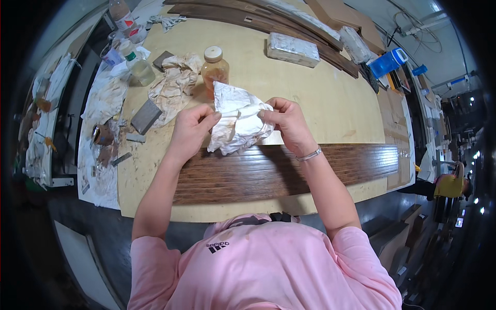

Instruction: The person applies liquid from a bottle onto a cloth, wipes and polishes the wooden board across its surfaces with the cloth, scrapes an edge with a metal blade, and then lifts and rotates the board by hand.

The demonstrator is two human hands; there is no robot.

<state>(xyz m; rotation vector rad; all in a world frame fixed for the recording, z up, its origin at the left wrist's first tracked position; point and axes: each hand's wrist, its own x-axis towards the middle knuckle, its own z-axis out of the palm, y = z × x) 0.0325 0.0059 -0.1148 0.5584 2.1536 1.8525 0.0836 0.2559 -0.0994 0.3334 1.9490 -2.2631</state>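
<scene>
Between my two hands I hold a crumpled white cloth [240, 121] with faint brown stains. My left hand [194, 126] pinches its left side between thumb and fingers. At the cloth's right side my right hand [290, 124] grips it the same way, a bracelet on the wrist. Below the cloth lies a dark brown grooved wooden board [243, 178], flat along the near part of the table. Just behind the cloth stands a capped jar [214, 67] of amber liquid, its lower part partly hidden.
A stained, crumpled cloth [178, 85] and a grey block [146, 117] lie to the left on the table [330, 113]. Farther left stands a clear bottle [137, 70]. At the back are a wrapped white block [293, 49], long dark boards [248, 20] and a blue bottle [387, 63].
</scene>
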